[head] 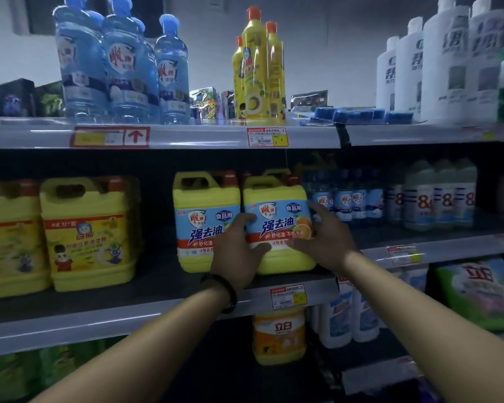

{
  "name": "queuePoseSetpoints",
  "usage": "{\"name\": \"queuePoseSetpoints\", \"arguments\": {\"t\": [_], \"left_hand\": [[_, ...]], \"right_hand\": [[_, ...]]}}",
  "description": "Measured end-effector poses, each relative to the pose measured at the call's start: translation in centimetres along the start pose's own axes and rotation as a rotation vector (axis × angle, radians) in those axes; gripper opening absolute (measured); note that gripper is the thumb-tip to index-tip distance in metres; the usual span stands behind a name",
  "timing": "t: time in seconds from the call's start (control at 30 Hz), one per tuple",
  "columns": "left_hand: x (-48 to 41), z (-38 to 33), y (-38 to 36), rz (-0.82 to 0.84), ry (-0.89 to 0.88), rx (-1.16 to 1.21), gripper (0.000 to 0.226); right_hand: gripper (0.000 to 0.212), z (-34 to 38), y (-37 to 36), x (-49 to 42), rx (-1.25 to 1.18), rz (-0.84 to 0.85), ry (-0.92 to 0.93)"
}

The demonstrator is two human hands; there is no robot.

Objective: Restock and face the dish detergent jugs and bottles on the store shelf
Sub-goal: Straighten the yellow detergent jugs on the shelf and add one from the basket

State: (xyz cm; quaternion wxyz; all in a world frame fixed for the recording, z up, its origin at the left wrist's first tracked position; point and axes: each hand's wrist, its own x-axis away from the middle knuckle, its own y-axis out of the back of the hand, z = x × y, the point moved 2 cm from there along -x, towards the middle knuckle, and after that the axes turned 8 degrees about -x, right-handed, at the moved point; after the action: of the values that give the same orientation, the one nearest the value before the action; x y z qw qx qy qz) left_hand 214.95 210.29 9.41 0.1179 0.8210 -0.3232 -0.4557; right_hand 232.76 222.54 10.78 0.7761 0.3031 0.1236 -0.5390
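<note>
Now your left hand (239,251) and right hand (323,239) both curl their fingers round the yellow plastic jug (274,194), blue label (277,221) reading 强去油.

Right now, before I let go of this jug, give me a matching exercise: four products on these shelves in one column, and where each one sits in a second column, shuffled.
Things:
1. front blue-label yellow jug
2. clear blue bottles
3. orange jug
4. tall white bottles

Places:
A. top shelf, right end
B. beneath the middle shelf
C. middle shelf, gripped by the left hand and the right hand
D. top shelf, left end

Pairs: 1-C, 2-D, 3-B, 4-A.
</note>
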Motion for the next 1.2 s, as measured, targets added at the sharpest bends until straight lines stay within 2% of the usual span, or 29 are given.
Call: {"name": "queuePoseSetpoints", "arguments": {"t": [0.1,0.17,0.23,0.37,0.5,0.7,0.87,0.93,1.0,1.2], "left_hand": [[0.3,0.8,-0.7,-0.036,-0.014,0.035,0.068],[0.3,1.1,-1.5,-0.055,-0.032,-0.008,0.069],[0.1,1.1,-1.9,-0.067,-0.034,-0.103,0.067],[-0.4,0.6,-2.4,-0.011,-0.015,-0.284,0.058],[-0.1,0.4,-2.4,0.114,-0.008,-0.333,0.059],[2.1,-0.1,1.3,0.092,-0.169,-0.319,0.03],[7.9,-0.8,5.2,0.085,-0.24,-0.234,0.012],[11.1,-0.3,6.7,0.109,-0.271,-0.275,0.01],[14.4,1.0,8.1,0.167,-0.247,-0.296,0.009],[26.6,8.8,10.0,0.481,0.016,-0.379,0.012]], "right_hand": [[0.117,-0.8,-0.4,1.1,-0.009,-0.043,0.0],[0.128,-1.0,-1.1,1.3,0.069,-0.073,0.001],[0.13,-0.5,-1.5,1.1,0.186,-0.088,0.005],[0.113,0.9,-2.2,0.2,0.396,-0.066,-0.035],[0.106,1.2,-3.3,0.0,0.513,-0.055,-0.1],[0.053,1.4,-2.5,2.9,0.487,-0.084,-0.042],[0.038,3.8,-3.0,8.7,0.384,-0.105,0.091],[0.029,3.9,-3.8,11.3,0.388,-0.022,0.082],[0.028,3.6,-5.2,13.9,0.398,0.138,-0.011],[0.017,0.4,-11.0,23.7,0.342,0.506,-0.173]]}}
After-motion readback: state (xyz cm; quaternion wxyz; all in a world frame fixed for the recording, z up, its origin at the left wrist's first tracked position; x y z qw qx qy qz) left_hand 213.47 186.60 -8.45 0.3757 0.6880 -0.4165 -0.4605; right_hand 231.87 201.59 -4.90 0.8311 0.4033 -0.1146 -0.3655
